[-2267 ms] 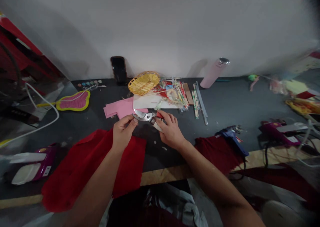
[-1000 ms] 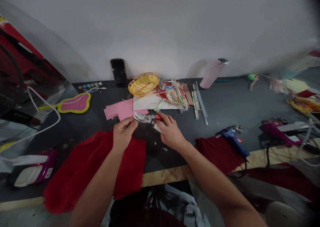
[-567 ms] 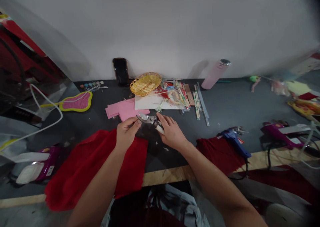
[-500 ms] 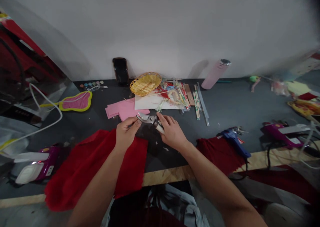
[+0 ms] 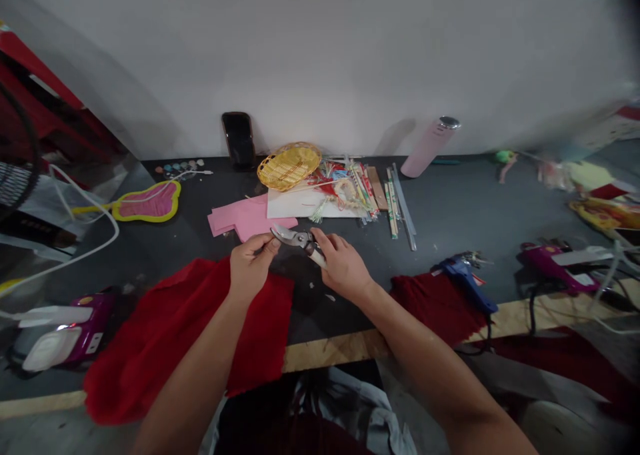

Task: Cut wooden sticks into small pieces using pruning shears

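Pruning shears (image 5: 295, 237) with white handles are gripped in my right hand (image 5: 346, 266), their blades pointing left over the dark tabletop. My left hand (image 5: 251, 265) is pinched at the blade tips. Whatever lies between its thumb and finger is too small to make out. Just beyond the blades lie pink sheets (image 5: 253, 218). Under my left forearm spreads a red cloth (image 5: 175, 321), which hangs over the table's front edge.
A yellow woven basket (image 5: 290, 166), a white sheet (image 5: 293, 205) and several sticks and tassels lie farther back. A phone (image 5: 239, 141) and pink bottle (image 5: 431, 147) stand by the wall. On the right, a blue glue gun (image 5: 467, 281) rests on dark red cloth (image 5: 435, 308).
The whole view has shifted slightly to the left. Both hands keep nearly the same pose around the shears.
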`<move>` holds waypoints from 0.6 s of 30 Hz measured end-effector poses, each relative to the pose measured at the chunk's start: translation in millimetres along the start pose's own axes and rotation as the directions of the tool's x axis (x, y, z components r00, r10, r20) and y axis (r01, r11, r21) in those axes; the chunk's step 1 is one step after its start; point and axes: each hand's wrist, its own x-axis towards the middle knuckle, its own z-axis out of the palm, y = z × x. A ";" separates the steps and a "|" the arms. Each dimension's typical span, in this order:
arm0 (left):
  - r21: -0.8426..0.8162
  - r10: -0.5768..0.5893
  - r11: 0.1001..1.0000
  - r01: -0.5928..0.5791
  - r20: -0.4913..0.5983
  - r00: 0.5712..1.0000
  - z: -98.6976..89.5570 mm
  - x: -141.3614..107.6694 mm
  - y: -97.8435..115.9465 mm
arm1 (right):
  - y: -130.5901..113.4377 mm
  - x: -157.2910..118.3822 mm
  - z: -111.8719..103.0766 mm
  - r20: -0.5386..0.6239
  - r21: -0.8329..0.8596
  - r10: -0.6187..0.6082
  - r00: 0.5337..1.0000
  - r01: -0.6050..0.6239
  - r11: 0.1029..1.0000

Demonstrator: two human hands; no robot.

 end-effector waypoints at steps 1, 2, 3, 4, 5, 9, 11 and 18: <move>0.006 -0.003 1.000 0.003 0.005 1.000 0.5 0.4 -0.4 | 1.2 0.3 -0.2 -0.003 0.000 0.003 1.000 -0.003 1.000; 0.006 -0.004 1.000 0.003 0.017 1.000 1.0 1.1 -0.7 | 2.8 0.8 -0.2 -0.010 0.000 0.005 1.000 -0.005 1.000; 0.000 -0.006 1.000 0.006 0.034 0.999 1.5 1.9 -0.9 | 4.6 1.4 0.0 -0.021 0.000 0.008 1.000 -0.008 1.000; -0.010 -0.010 1.000 0.010 0.052 0.999 1.9 2.9 -1.1 | 6.5 2.1 0.4 -0.034 0.000 0.012 0.999 -0.012 1.000; -0.021 -0.017 1.000 0.019 0.067 0.998 2.4 3.9 -1.2 | 8.4 2.6 0.9 -0.046 0.001 0.016 0.999 -0.016 1.000; -0.030 -0.052 0.998 0.054 0.052 0.997 3.4 6.0 0.7 | 12.9 3.6 2.7 -0.066 0.010 0.023 0.998 -0.022 1.000; -0.003 -0.028 1.000 0.028 0.032 0.999 2.7 5.4 3.4 | 13.6 3.5 3.2 -0.053 0.030 0.002 0.999 0.000 1.000; 0.030 0.015 0.999 -0.017 0.069 0.997 -2.7 3.2 6.4 | 16.2 3.8 3.2 -0.018 0.062 -0.063 0.998 0.064 0.996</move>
